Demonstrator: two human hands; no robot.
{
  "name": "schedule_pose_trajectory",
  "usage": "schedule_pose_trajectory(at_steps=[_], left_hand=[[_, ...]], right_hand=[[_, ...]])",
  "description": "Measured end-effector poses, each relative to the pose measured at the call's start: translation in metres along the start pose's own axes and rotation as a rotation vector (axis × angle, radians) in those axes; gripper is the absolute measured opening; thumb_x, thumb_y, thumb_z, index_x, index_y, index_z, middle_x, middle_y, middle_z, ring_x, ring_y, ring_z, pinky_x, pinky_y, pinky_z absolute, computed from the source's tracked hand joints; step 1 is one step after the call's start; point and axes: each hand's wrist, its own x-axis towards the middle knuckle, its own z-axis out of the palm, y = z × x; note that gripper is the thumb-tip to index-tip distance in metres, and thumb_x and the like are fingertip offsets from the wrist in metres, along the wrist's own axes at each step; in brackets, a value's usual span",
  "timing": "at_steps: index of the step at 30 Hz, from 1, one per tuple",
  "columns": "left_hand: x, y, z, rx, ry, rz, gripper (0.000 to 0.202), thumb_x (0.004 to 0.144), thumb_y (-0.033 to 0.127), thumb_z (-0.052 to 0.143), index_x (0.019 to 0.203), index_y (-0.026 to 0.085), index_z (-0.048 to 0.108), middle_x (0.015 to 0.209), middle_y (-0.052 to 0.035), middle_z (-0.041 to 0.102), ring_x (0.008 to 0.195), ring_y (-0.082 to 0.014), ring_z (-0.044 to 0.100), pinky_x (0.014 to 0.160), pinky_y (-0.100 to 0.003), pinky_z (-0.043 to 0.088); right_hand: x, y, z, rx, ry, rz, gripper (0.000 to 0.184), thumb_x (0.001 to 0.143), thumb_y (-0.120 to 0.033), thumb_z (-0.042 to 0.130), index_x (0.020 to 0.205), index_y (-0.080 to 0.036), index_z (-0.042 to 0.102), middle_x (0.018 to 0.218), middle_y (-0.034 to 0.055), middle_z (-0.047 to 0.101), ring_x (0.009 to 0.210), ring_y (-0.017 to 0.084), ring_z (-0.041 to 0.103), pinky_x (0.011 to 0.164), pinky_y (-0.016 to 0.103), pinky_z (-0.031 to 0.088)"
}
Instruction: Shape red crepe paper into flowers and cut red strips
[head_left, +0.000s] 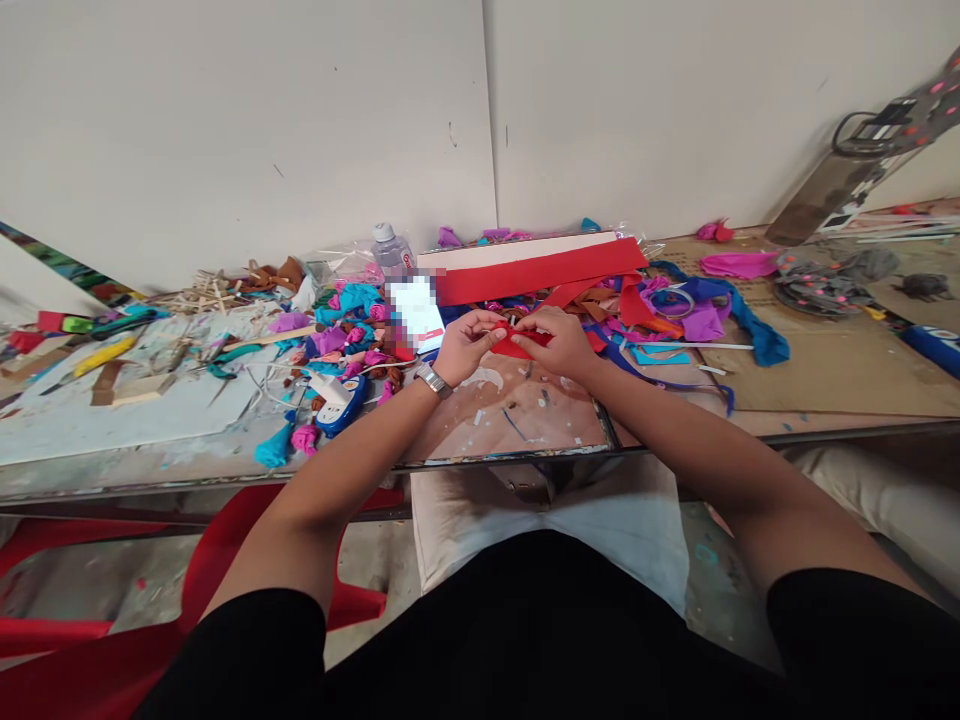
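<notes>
Messy table (pixel 517 412): L hand (pixel 466 346), R hand (pixel 561 343), 2 grips pinching 1 red scrap (pixel 517 347).

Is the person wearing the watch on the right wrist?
No, the watch sits at the wrist of the left hand; the wrist of the right hand is bare.

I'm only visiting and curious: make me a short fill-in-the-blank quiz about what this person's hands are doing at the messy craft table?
1. The left hand and right hand pinch between them a scrap coloured ____.
2. The wristwatch sits on the ____ wrist.
3. The person's short sleeves are ____ in colour.

Missing words: red; left; black.
</notes>
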Motion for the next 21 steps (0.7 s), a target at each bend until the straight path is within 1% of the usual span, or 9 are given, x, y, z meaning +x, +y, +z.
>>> schedule_pose_trajectory(at_steps=[2,6,9,12,15,19,21], left_hand=[[0.0,0.0,0.0003,0.006,-0.001,0.009,0.047,0.075,0.056,0.095,0.101,0.019,0.079,0.091,-0.0049,0.08,0.079,-0.0144,0.072,0.076,-0.027,0.056],[-0.0003,-0.0003,0.0002,0.057,0.02,0.037,0.044,0.073,0.056,0.095,0.096,0.021,0.083,0.099,-0.0069,0.082,0.085,-0.0168,0.073,0.08,-0.03,0.058],[-0.0009,-0.0005,-0.0002,0.089,0.029,0.037,0.046,0.071,0.058,0.096,0.096,0.021,0.085,0.1,-0.0079,0.083,0.085,-0.0188,0.074,0.08,-0.034,0.06],[-0.0014,-0.0017,-0.0009,0.089,0.027,0.027,0.047,0.072,0.06,0.095,0.097,0.021,0.086,0.1,-0.0088,0.084,0.084,-0.02,0.075,0.08,-0.036,0.06],[-0.0016,-0.0039,-0.0012,0.085,0.005,0.016,0.046,0.075,0.06,0.093,0.099,0.021,0.087,0.1,-0.0088,0.084,0.083,-0.0191,0.074,0.08,-0.035,0.059],[-0.0016,-0.0056,-0.0005,0.061,-0.027,0.01,0.047,0.07,0.057,0.097,0.1,0.022,0.086,0.102,-0.0079,0.083,0.084,-0.0191,0.074,0.082,-0.035,0.06],[-0.0015,-0.0052,-0.0002,0.046,-0.034,0.003,0.046,0.071,0.056,0.097,0.1,0.021,0.086,0.1,-0.0074,0.083,0.085,-0.0191,0.075,0.082,-0.035,0.06]], right_hand=[[-0.0002,0.0008,0.0005,0.011,0.001,0.007,0.042,0.098,-0.064,0.065,0.093,-0.025,0.077,0.093,0.0073,0.083,0.087,0.027,0.074,0.086,0.044,0.054],[-0.0008,0.0008,0.0004,0.026,-0.001,0.001,0.038,0.098,-0.061,0.066,0.092,-0.025,0.076,0.091,0.0072,0.082,0.087,0.026,0.074,0.085,0.043,0.054],[-0.0006,-0.0012,-0.0006,0.034,-0.004,0.014,0.037,0.097,-0.06,0.068,0.093,-0.024,0.075,0.093,0.0074,0.082,0.088,0.026,0.074,0.085,0.043,0.055],[-0.0002,-0.0031,-0.0014,0.07,-0.015,0.043,0.038,0.096,-0.061,0.069,0.102,-0.024,0.074,0.096,0.0072,0.081,0.087,0.025,0.074,0.084,0.041,0.056],[-0.0002,-0.003,-0.0014,0.098,-0.024,0.035,0.038,0.097,-0.059,0.069,0.112,-0.024,0.074,0.098,0.0064,0.08,0.087,0.025,0.074,0.084,0.04,0.056],[-0.0013,-0.0004,-0.0004,0.069,-0.037,0.026,0.038,0.097,-0.059,0.07,0.114,-0.026,0.075,0.099,0.006,0.08,0.09,0.025,0.074,0.086,0.041,0.056],[-0.002,0.0008,-0.0001,0.074,-0.035,0.033,0.039,0.096,-0.059,0.071,0.114,-0.026,0.075,0.099,0.0059,0.08,0.089,0.025,0.074,0.085,0.04,0.057]])
